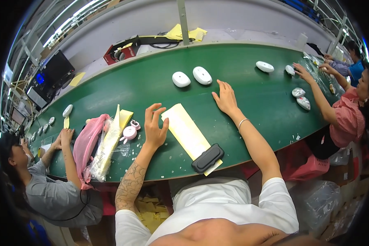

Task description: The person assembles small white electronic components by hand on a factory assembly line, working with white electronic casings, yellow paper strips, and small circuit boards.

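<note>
My left hand (155, 125) is raised with curled, spread fingers at the left edge of a stack of yellow paper strips (184, 129); nothing shows in it. Farther ahead, my right hand (226, 98) is stretched out over the green table, fingers apart and holding nothing. Just beyond its fingertips lies a white, rounded plastic device (202, 76). A second white device (181, 79) sits to the left of that one, a small gap between them. A black oblong case (208, 158) rests on the near end of the yellow stack.
Left of me lie a pink mesh bag (91, 141), a plastic-wrapped yellow bundle (108, 149) and a pink toy-like gadget (130, 132). More white devices (265, 67) are at the right. Co-workers sit on both sides. A red box (119, 54) stands at the back.
</note>
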Tool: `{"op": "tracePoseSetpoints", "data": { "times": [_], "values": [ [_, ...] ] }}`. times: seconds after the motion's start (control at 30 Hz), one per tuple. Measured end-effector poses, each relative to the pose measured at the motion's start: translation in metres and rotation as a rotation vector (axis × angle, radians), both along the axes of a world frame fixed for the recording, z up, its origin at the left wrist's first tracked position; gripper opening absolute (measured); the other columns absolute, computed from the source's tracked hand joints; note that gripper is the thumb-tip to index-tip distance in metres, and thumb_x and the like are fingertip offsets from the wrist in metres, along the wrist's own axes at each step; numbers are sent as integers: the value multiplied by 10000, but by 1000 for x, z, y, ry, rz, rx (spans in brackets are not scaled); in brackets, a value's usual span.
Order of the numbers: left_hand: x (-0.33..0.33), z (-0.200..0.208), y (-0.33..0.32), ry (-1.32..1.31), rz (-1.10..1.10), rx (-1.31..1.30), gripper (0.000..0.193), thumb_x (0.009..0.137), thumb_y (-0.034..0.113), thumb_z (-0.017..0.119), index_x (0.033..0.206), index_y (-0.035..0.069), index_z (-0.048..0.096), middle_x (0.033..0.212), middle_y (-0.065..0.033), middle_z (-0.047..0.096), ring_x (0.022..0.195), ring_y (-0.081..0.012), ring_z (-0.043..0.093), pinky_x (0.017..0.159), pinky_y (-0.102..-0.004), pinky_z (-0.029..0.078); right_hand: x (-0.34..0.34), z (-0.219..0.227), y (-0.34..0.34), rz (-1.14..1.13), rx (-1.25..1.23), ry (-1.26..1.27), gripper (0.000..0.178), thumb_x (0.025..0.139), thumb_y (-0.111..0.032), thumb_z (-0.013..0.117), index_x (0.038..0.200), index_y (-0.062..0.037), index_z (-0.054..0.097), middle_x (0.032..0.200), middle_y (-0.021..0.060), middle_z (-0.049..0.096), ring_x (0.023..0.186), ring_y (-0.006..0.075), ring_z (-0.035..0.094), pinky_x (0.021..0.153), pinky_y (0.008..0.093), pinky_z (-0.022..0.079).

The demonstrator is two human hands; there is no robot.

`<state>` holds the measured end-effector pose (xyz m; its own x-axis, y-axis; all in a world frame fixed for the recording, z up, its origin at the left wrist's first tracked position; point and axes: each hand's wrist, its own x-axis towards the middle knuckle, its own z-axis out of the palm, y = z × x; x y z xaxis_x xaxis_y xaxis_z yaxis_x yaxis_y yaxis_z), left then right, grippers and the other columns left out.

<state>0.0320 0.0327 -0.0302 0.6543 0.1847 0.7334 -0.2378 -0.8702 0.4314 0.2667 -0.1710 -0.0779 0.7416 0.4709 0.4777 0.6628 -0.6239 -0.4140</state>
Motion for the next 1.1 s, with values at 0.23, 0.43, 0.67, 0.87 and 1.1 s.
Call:
{"op": "tracePoseSetpoints", "data": {
  "times": [0.23,0.43,0.67,0.87,1.1],
  "values": [
    [-21,13,-9,-115,-8,179,314,779,101,613,1071,-7,575,1164,-202,523,1032,-361,530,864,-445,441,-3,-7,4,-27,-22,-3,552,845,-218,638,1308,5,435,1285,190,500,1237,346,432,1028,446,360],
    [-113,18,-56,-261,161,141,254,837,169,554,1020,-6,571,1160,-230,525,1046,-361,521,911,-439,409,0,-1,6,24,57,-76,516,826,-199,644,1263,13,468,1231,204,540,1186,348,478,994,438,391],
    [-245,-89,-134,-78,763,-315,257,848,164,559,1041,-3,530,1175,-206,491,1077,-356,483,942,-439,382,-5,2,1,59,9,-73,453,849,-149,612,1246,24,479,1219,208,534,1165,358,482,993,419,393],
    [-377,-324,-287,191,1309,-1157,465,894,201,576,1277,-27,440,1305,-243,426,1201,-364,405,1009,-417,322,-4,4,4,147,-14,-48,429,898,-125,558,1283,31,453,1253,198,512,1187,354,468,1016,403,373],
    [-355,-371,-211,220,1238,-1278,467,894,205,576,1280,-23,445,1309,-236,435,1201,-354,412,1010,-412,325,-7,8,6,213,40,57,421,902,-115,563,1279,40,460,1271,207,508,1178,352,481,1008,403,372]
  ]
}}
